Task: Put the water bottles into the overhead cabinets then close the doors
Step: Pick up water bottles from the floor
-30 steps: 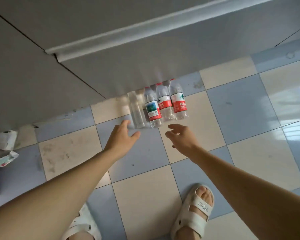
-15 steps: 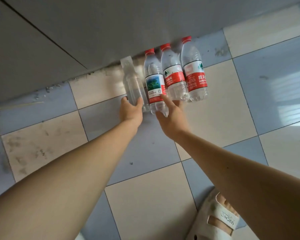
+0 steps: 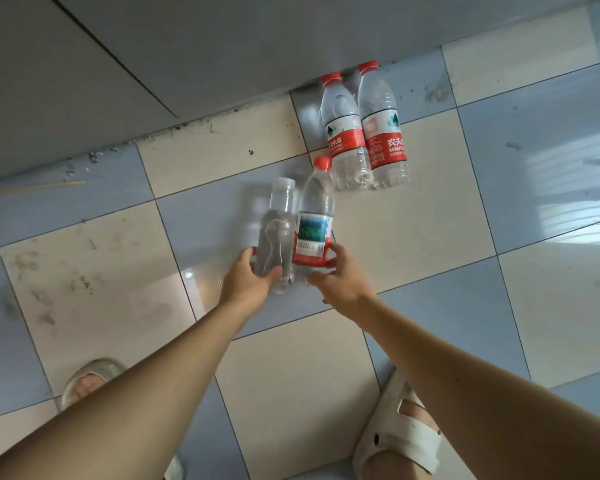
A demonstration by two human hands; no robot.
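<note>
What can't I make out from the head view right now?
- Overhead cabinets: not in frame; the camera points down at the floor.
- Clear white-capped bottle in the left hand: motion-blurred, fill level unclear.
- Landscape-label bottle: its base is hidden behind the right hand.
- Rightmost red-label bottle: label text only partly faces the camera.

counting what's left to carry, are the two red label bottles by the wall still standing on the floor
Yes. Both red-label bottles stand upright on the tiled floor against the wall, caps on, untouched by either hand.

Unlabelled white-capped bottle (image 3: 276, 233) and blue-labelled red-capped bottle (image 3: 314, 225) side by side, two red-labelled bottles (image 3: 364, 129) beyond by the wall.
</note>
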